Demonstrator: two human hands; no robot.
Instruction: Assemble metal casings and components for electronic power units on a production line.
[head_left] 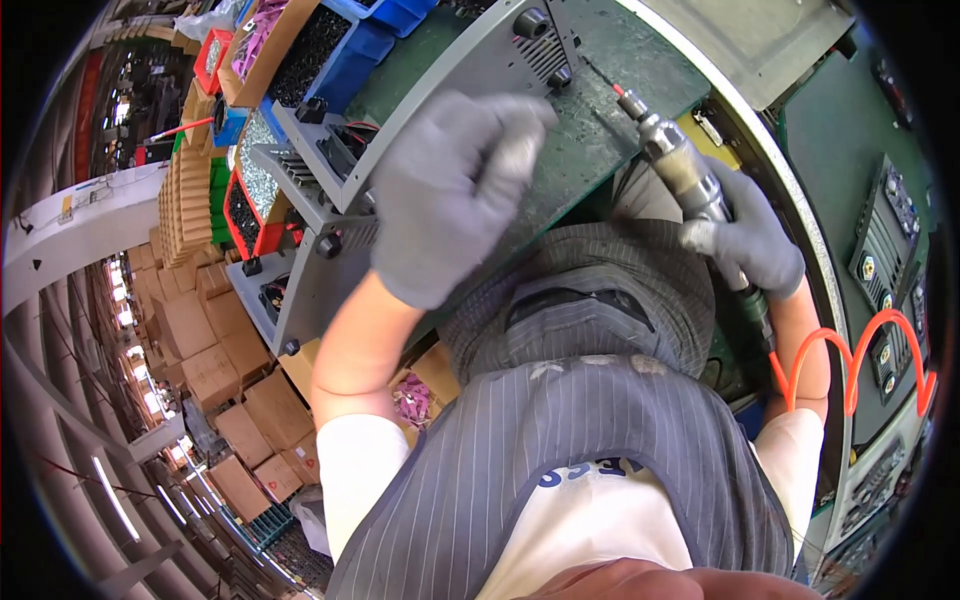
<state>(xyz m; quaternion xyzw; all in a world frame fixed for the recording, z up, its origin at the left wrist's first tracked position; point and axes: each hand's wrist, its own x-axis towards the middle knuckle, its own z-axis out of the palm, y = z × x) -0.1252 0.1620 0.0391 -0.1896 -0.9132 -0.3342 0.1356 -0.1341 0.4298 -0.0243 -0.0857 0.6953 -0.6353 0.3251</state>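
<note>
My right hand, in a grey glove, is wrapped round a pneumatic screwdriver. Its thin bit points up and left over the green work surface, close to a black rubber foot on a grey metal panel. Vent slots are cut in that panel near the foot. In front of the panel is my left hand, also gloved and slightly blurred. Its fingers are curled in and pressed together; whatever they may hold is hidden. An orange-red coiled air hose runs from the screwdriver's rear end.
More grey metal housings with black feet stand at the left, near a red bin and blue bins of small parts. Cardboard boxes are stacked beyond. At the right a conveyor carries metal panels.
</note>
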